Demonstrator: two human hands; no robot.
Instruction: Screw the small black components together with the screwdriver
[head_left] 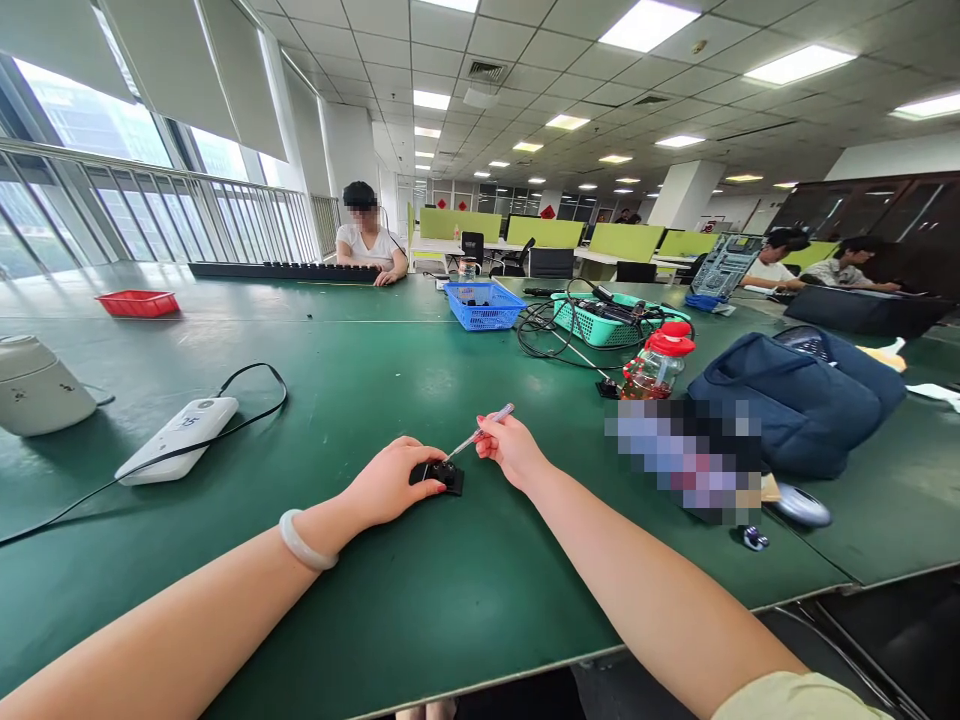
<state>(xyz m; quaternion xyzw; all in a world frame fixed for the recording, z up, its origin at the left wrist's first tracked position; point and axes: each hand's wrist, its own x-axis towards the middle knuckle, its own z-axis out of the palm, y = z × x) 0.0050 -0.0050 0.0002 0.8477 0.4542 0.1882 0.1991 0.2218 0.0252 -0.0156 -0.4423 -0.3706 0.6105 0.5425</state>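
My left hand (401,480) rests on the green table (420,600), its thumb and fingers closed round a small black part with a flat base (450,478). Part of that piece is hidden under the fingers. In my right hand (514,450) is a slim screwdriver (478,434) with a clear handle, pinched between thumb and fingertips. The shaft slants down to the left, and its tip meets the top of the black part or lies very close to it; which of the two I cannot tell.
Left of my hands lies a white power bank (180,440) with a black cable. A red tray (139,303), a blue basket (485,305) and a green basket (600,325) with cables stand farther back. A red-lidded bottle (660,365) and navy bag (795,400) are at right. A person (367,240) sits opposite.
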